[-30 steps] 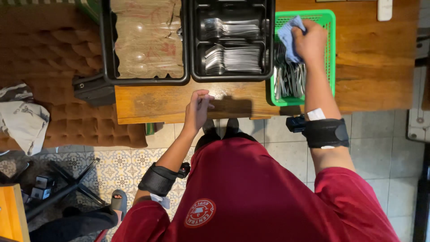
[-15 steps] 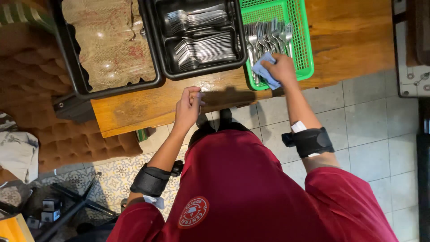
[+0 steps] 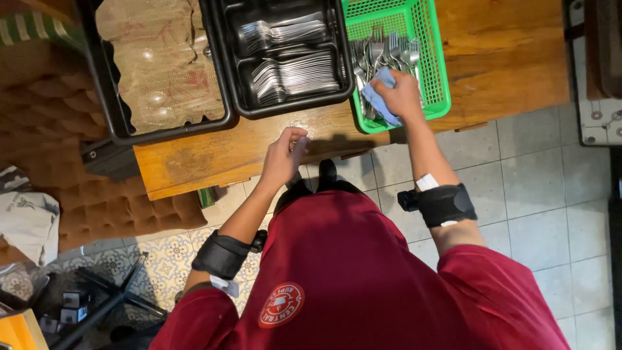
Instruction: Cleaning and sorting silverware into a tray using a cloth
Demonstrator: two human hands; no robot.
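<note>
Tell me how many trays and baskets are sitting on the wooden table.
3. A black tray lined with brown paper at the left, a black cutlery tray in the middle, and a green basket of cutlery at the right under the right hand. More may lie beyond the frame.

A restaurant or café service area is shown, seen from above. A worn wooden table (image 3: 505,58) carries a black divided tray (image 3: 285,58) in which many forks and spoons are sorted, a green plastic basket (image 3: 427,39) heaped with more cutlery, and a black tub (image 3: 116,123) lined with brown paper. A dark red uniform shirt with a round badge is worn by the person. Grey floor tiles (image 3: 538,175) and patterned tiles (image 3: 155,272) are seen below.
</note>
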